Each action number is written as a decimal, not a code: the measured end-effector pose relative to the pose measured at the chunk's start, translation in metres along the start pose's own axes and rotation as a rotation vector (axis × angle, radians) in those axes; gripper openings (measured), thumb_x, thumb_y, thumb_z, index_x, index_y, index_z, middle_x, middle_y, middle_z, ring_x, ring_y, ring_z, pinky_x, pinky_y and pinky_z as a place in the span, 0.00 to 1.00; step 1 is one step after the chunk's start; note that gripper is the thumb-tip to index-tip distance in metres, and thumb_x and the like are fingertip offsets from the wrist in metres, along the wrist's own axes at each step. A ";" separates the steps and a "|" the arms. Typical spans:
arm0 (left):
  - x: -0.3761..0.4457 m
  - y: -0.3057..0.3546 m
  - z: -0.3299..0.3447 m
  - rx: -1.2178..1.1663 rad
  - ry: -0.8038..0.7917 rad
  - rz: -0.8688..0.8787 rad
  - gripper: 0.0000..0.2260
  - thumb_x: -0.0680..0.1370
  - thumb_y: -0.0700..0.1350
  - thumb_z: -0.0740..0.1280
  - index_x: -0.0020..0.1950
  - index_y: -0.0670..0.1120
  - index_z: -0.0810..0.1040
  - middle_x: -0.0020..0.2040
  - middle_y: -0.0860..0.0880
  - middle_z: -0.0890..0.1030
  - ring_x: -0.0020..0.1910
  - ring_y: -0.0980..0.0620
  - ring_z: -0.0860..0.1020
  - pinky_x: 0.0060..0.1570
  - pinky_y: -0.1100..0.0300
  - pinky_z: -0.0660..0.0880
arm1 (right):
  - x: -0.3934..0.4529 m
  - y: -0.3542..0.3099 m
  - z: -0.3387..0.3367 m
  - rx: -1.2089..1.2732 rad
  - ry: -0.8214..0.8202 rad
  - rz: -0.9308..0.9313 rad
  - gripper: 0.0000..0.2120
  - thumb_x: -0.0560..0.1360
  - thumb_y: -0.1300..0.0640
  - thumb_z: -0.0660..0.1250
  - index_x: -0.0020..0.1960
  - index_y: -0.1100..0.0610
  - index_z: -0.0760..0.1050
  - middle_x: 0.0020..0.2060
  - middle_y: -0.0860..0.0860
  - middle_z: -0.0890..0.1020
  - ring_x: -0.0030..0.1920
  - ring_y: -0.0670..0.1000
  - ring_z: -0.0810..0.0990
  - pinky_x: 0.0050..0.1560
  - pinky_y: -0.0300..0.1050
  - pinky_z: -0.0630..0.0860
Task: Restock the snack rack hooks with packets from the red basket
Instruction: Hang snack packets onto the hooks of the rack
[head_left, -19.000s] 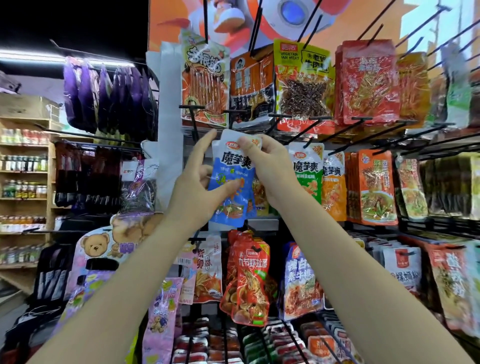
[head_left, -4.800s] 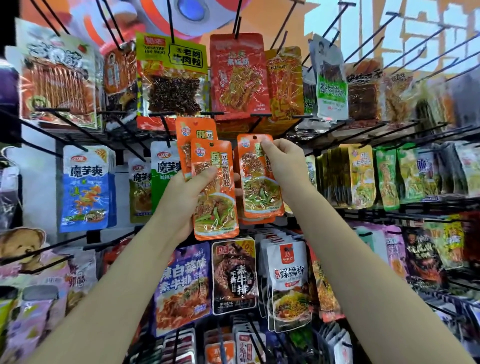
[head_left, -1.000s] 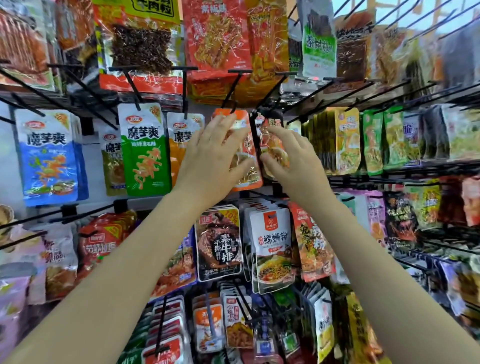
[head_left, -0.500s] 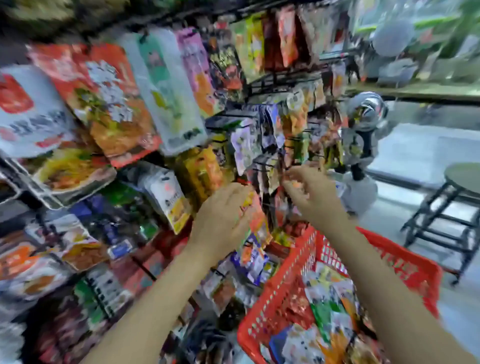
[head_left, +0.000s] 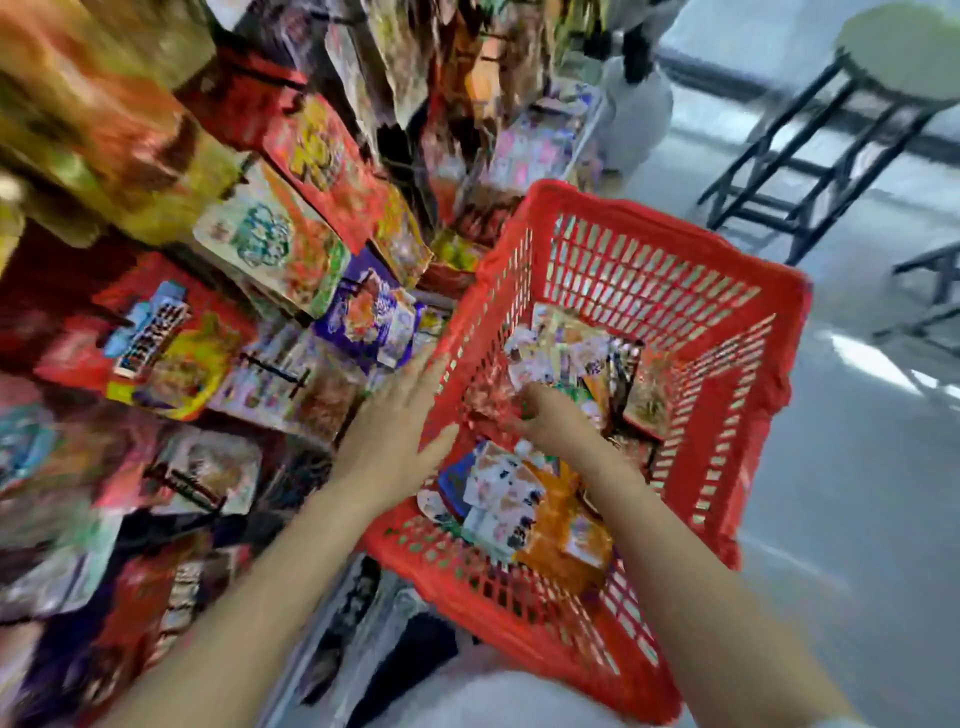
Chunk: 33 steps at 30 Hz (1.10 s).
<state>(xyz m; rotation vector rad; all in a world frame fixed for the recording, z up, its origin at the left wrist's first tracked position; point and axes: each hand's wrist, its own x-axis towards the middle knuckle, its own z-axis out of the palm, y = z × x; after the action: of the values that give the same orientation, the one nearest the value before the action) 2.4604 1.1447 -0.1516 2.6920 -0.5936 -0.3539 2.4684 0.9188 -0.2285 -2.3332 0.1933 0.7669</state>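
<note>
roughly: two hands (head_left: 467, 436), one red basket (head_left: 649, 249), blurred.

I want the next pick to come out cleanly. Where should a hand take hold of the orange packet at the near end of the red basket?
Probably by its exposed near edge, coming from above. The orange packet lies flat on top of the pile in the red basket, partly overlapped by white packets on its left, so the near right side looks freest.
</note>
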 end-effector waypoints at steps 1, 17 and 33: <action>0.000 -0.002 0.001 0.004 -0.001 0.005 0.34 0.79 0.58 0.60 0.82 0.46 0.57 0.82 0.46 0.58 0.78 0.43 0.62 0.75 0.43 0.64 | 0.001 0.002 0.005 -0.041 -0.089 0.025 0.27 0.76 0.44 0.72 0.66 0.60 0.73 0.60 0.58 0.81 0.58 0.59 0.79 0.56 0.51 0.76; -0.057 0.013 -0.001 0.109 -0.051 -0.027 0.35 0.82 0.59 0.58 0.84 0.50 0.45 0.83 0.55 0.37 0.82 0.51 0.41 0.78 0.48 0.49 | -0.053 0.011 0.043 -0.128 -0.225 0.139 0.37 0.73 0.47 0.76 0.75 0.58 0.64 0.70 0.56 0.73 0.69 0.59 0.72 0.58 0.48 0.70; -0.059 0.017 0.000 0.150 -0.058 -0.069 0.36 0.83 0.60 0.56 0.84 0.49 0.42 0.81 0.55 0.32 0.82 0.53 0.39 0.78 0.47 0.52 | -0.091 -0.004 0.043 0.179 -0.161 0.271 0.27 0.72 0.47 0.77 0.60 0.64 0.75 0.53 0.59 0.78 0.45 0.52 0.77 0.39 0.44 0.71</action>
<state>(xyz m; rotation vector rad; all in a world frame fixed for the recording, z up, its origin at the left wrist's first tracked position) 2.4022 1.1567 -0.1349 2.8598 -0.5647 -0.4230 2.3754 0.9437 -0.1998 -2.0888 0.4935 1.0214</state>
